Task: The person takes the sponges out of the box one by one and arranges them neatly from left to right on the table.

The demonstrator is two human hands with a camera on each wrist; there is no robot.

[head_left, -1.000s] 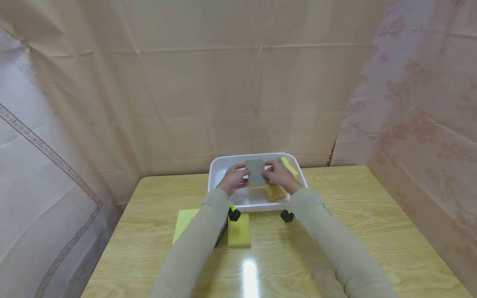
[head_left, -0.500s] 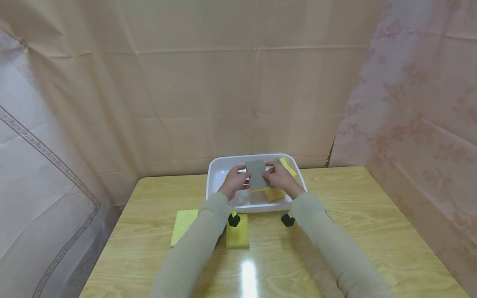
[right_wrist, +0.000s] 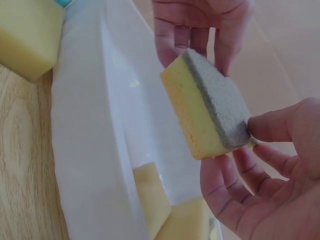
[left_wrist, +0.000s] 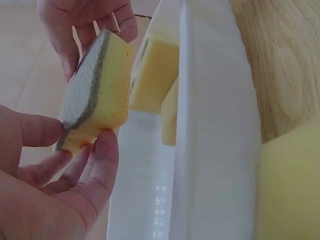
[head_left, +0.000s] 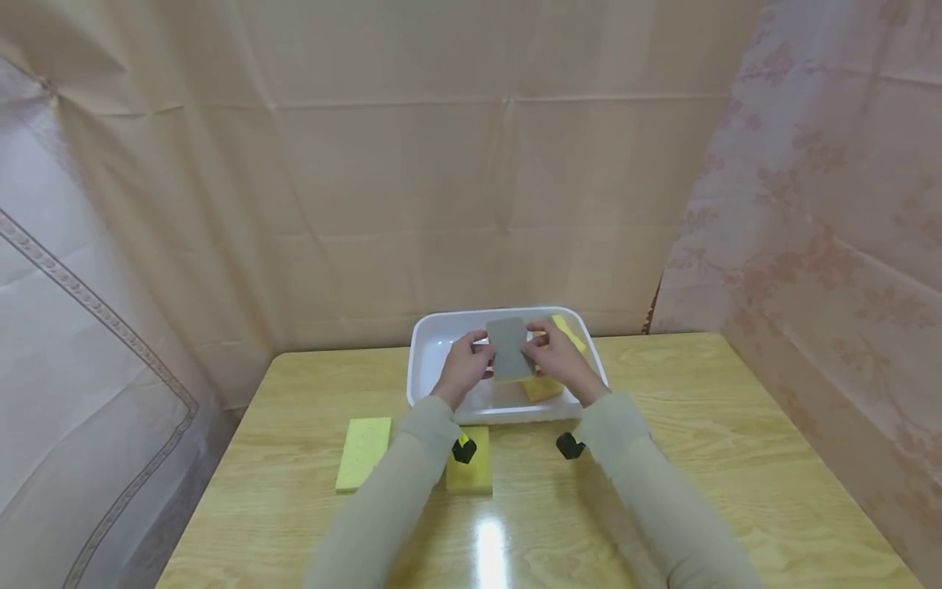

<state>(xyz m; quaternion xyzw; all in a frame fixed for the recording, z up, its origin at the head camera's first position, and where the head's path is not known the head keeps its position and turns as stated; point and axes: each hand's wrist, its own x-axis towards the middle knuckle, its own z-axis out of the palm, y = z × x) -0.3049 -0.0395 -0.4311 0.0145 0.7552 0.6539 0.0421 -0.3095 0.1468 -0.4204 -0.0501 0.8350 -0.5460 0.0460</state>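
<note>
A sponge (head_left: 509, 350) with a grey scouring face and a yellow foam body is held above the white tray. My left hand (head_left: 462, 365) pinches its left edge, thumb on the grey face and fingers under the foam, as the left wrist view shows. From the other side my right hand (head_left: 561, 360) grips it, the thumb pressing the grey side and the fingers against the foam in the right wrist view. Beneath, inside the tray (head_left: 428, 368), lie a yellow sponge (head_left: 543, 388) and another sponge (head_left: 570, 334) leaning at the right wall.
On the wooden table (head_left: 699, 442), left of centre, a pale yellow sponge (head_left: 364, 452) lies flat. Another yellow sponge (head_left: 471, 476) is just before the tray, partly behind my left wrist. A beige curtain (head_left: 471, 204) hangs behind the table.
Both hands keep hold of the sponge, which stays over the tray and has shifted only slightly. Its grey face looked narrowed in the middle half a second ago and appears straighter now.
</note>
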